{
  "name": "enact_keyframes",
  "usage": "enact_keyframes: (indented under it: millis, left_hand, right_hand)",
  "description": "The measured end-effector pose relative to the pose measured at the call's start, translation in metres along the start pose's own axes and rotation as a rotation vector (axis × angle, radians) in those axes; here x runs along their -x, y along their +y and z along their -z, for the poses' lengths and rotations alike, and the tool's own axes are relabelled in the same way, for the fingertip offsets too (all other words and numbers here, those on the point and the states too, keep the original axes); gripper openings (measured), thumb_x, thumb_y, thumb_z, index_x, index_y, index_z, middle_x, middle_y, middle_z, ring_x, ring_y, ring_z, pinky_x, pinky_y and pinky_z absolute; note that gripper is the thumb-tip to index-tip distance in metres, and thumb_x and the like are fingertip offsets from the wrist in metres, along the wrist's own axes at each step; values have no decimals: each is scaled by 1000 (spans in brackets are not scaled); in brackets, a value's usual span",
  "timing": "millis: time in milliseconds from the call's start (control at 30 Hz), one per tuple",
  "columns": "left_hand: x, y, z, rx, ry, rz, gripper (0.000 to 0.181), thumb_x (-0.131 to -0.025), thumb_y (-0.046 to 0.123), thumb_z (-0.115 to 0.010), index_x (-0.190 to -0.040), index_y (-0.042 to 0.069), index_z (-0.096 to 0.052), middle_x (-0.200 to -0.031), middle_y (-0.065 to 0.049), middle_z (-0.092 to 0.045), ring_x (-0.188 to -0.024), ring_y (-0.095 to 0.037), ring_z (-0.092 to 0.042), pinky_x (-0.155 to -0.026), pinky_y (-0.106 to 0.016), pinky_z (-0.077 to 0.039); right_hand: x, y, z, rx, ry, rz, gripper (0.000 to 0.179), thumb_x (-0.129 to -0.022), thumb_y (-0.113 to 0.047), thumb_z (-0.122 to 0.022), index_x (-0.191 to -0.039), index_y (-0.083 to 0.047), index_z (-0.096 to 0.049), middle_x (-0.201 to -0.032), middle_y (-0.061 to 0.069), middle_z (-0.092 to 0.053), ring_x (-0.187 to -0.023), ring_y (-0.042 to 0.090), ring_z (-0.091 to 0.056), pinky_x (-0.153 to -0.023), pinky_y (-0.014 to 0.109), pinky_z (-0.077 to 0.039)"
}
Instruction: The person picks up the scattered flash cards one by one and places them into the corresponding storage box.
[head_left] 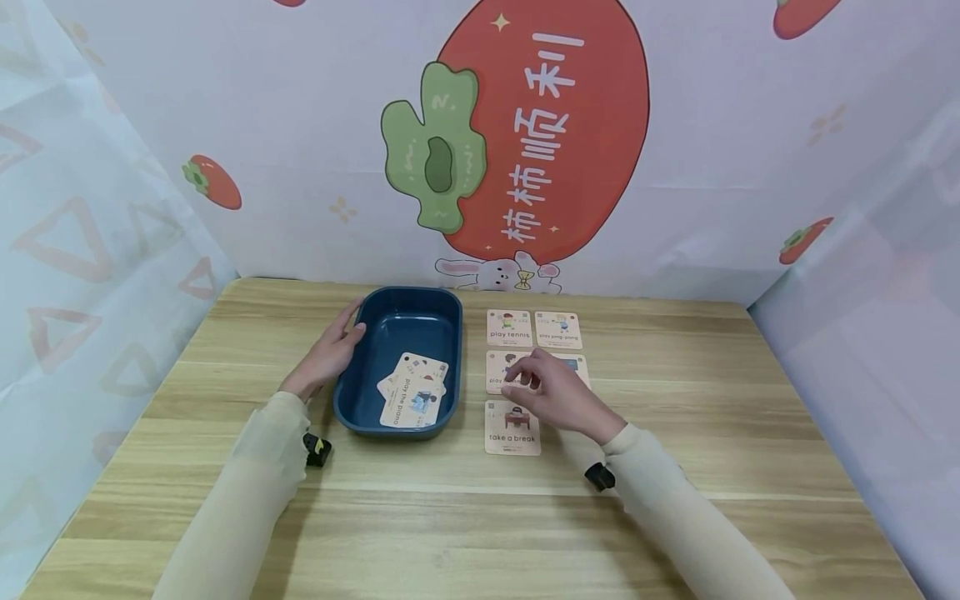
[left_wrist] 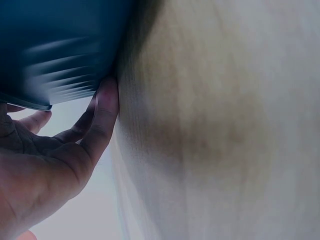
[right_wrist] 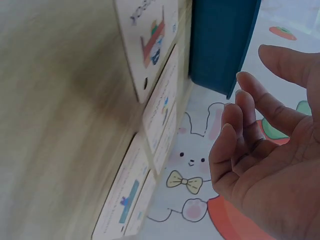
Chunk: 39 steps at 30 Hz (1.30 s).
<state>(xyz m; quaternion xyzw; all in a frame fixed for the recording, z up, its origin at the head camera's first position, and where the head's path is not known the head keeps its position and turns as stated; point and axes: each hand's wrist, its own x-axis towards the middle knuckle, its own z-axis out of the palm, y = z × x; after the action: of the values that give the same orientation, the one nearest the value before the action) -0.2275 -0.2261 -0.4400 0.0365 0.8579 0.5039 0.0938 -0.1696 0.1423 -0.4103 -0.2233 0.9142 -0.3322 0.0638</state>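
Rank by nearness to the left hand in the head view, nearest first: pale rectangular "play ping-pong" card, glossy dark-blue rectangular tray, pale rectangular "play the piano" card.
1. Tray, touching the left hand.
2. "Play the piano" card, inside the tray.
3. "Play ping-pong" card, right of the tray.

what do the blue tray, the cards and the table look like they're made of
Blue tray: probably smooth, semi-glossy plastic, judging by the bright streaks on its outer wall.
Cards: likely thin, matte-looking paperboard, with printed pictures and rounded corners; any coating is unclear.
Table: satin-looking wood or printed laminate; visible grain fits either.
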Motion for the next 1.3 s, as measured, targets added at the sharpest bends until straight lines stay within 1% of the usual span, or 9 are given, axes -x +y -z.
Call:
enact_keyframes:
  millis: [133,233,400,533,767,1033,1300]
  left_hand:
    - [0,1,0,-2,-1,-2,59,-113,30,-28,-165,21,-4,-167,-22,-12,-146,-48,-27,-114,-66,-24]
    - [0,1,0,-5,-1,-1,58,-113,30,-28,-165,21,-3,-167,-22,-13,-145,-49,-28,-114,-67,-25]
    - [1,1,0,-7,2,-8,58,-113,30,-28,-165,20,-4,-167,-21,-11,-145,-49,-28,-114,-67,-25]
    - [0,1,0,-5,2,-8,58,-113,30,-28,-165,19,-4,-167,-21,-11,-145,-49,-28,-114,-67,-25]
    - [0,1,0,-3,2,-2,58,-113,31,-28,-165,20,-4,-168,-21,-11,-146,-49,-27,-114,-67,-25]
    - [1,2,0,-12,-2,-1,58,-113,31,-28,-165,20,-4,-168,-20,-9,-147,-49,-25,-114,-67,-24]
    - [1,1,1,-6,-3,-1,59,-113,32,-28,-165,20,-4,-168,-19,-8,-147,-49,-22,-114,-67,-22]
  right_hand:
    - [4,8,-1,-5,-7,0,20,-91,-24,-78,-104,-9,-73,-89,1,-55,-81,19,-51,-68,33,-44]
    - [8,13,-2,-10,-20,-20,26,-88,-26,-82,-105,-9,-73,-89,3,-56,-83,22,-51,-70,34,-43]
    - [11,18,-4,8,-47,-60,36,-82,-32,-88,-107,-11,-73,-91,4,-57,-86,25,-50,-70,36,-40]
    - [13,22,-5,43,-74,-58,41,-79,-33,-89,-108,-10,-72,-94,3,-57,-86,24,-50,-69,36,-42]
    - [18,26,-8,98,-129,-79,57,-69,-33,-96,-115,-10,-71,-99,2,-55,-87,20,-49,-74,35,-43]
    - [21,31,-11,190,-151,-42,72,-62,-40,-99,-119,-7,-69,-102,1,-54,-87,18,-46,-76,34,-43]
    - [20,32,-11,221,-149,-32,73,-61,-41,-99,-119,-7,-69,-99,1,-53,-86,19,-45,-75,34,-41]
